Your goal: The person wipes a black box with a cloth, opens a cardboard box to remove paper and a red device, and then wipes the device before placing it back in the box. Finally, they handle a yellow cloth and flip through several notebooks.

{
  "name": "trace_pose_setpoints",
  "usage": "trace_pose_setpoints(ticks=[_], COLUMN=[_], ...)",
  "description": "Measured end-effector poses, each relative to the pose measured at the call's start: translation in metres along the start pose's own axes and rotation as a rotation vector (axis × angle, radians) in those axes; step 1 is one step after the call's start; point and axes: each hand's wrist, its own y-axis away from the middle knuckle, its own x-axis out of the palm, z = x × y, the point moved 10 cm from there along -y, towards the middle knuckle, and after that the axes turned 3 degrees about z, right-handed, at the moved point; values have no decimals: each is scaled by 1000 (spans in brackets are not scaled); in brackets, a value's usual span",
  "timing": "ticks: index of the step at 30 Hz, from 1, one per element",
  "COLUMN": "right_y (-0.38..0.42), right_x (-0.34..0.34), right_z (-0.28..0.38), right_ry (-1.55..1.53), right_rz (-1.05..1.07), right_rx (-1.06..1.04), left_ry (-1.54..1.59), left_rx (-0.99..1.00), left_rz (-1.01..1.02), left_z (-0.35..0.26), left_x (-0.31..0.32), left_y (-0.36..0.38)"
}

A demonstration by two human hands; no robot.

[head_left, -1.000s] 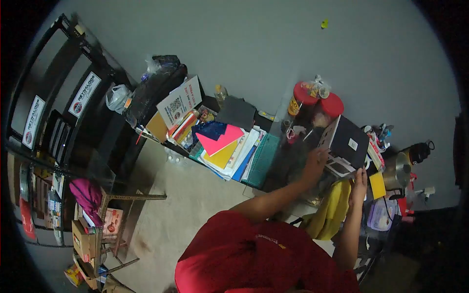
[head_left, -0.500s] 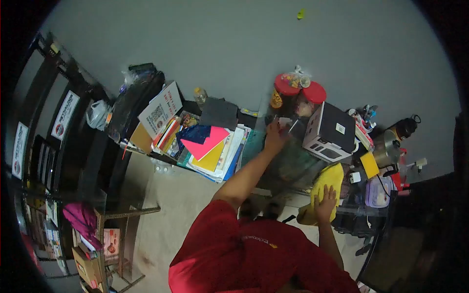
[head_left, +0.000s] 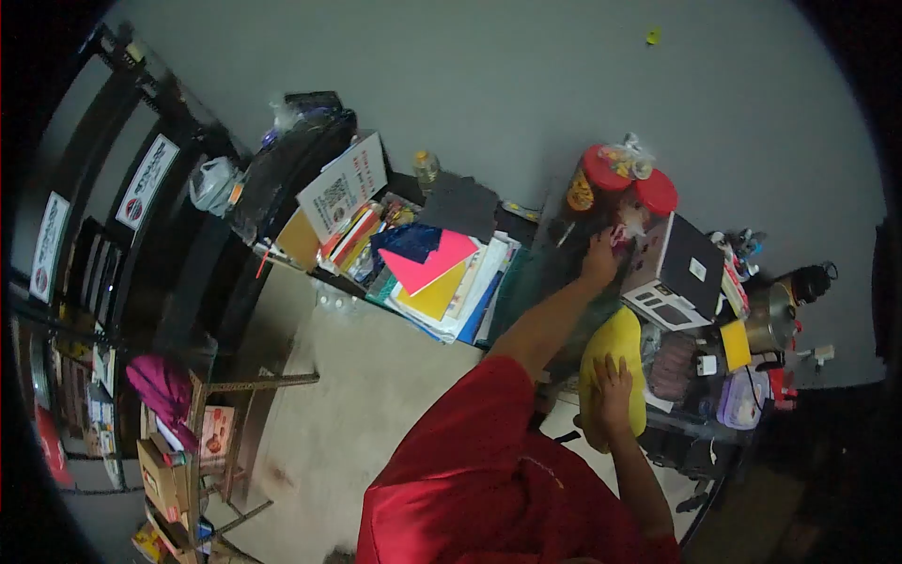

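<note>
My left hand [head_left: 599,258] reaches over the dark glass tabletop [head_left: 550,268], beside the red-lidded jars. Its fingers are bent together at a small pink-and-white item [head_left: 619,237], which is blurred and too small to name. At the table's front edge my right hand [head_left: 613,385] lies over a soft yellow bundle [head_left: 626,340], fingers spread across it and holding it near my body. Two jars with red lids, one jar [head_left: 606,169] at the left and another jar [head_left: 655,193] at the right, stand against the wall. A black-and-white box [head_left: 691,273] sits just right of my left hand.
Papers with a pink sheet [head_left: 427,261] and folders cover the table's left part. A white sign [head_left: 343,188] leans there. At the right are a metal pot [head_left: 772,315], a lidded plastic container [head_left: 742,397] and a yellow card [head_left: 736,345]. Shelving [head_left: 113,235] stands far left.
The view has shifted, so the table appears further right. My left hand has moved right, toward the jars and box. My right hand has drawn the yellow bundle leftward relative to the table.
</note>
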Motion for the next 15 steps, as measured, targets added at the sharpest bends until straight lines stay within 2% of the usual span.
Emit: trace_pose_setpoints(ticks=[2, 4, 6, 7, 9, 11, 12, 14, 15], right_y=[-14, -30, -53, -65, -88, -115, -125, -142, -147], right_x=[6, 13, 18, 17, 8, 8, 8, 12, 9], right_z=[8, 23, 39, 47, 74, 89, 95, 97, 95], right_ry=[-8, -18, 93, 86, 95, 116, 146, 77, 18], right_rz=[14, 27, 54, 56, 3, -26, -60, -111, -167], right_rx=[-67, -128, -161, -172, -290, -320, -333, -326, -306], left_ry=[31, 157, 62, 18, -42, -87, -283, -342, -507], left_rx=[-26, 202, 246, 182, 176, -71, -136, -592, -711], left_rz=[-41, -181, -295, -294, -373, -327, -343, -278, -268], left_z=[9, 9, 3, 24, 71, 135, 182, 251, 312], left_x=[-26, -75, -149, -175, -221, -262, -276, -307, -313], left_y=[20, 50, 111, 135, 197, 266, 311, 408, 477])
